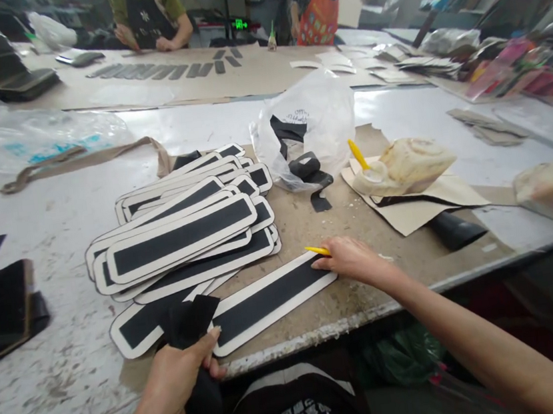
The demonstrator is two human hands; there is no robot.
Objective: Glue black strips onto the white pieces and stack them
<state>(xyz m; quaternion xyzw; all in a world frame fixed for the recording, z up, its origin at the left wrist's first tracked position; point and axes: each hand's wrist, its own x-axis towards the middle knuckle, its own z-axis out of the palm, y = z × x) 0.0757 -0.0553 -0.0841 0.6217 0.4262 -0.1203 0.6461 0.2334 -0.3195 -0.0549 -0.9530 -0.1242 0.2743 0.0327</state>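
Steady bordered panel [271,301] at eight o'clock with left hand [177,374], fingers round black strip [192,319] (ideally untwisted); press at two o'clock with right hand [351,261], fingers round yellow stick [316,251].

Your left hand [183,373] lies between seven and eight o'clock, thumb extended; your right hand [354,261], fingers curled, is at four, forearm [455,329] outstretched.

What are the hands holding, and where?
Left hand: a black strip, partway along. Right hand: a yellow stick by one end, also touching a panel.
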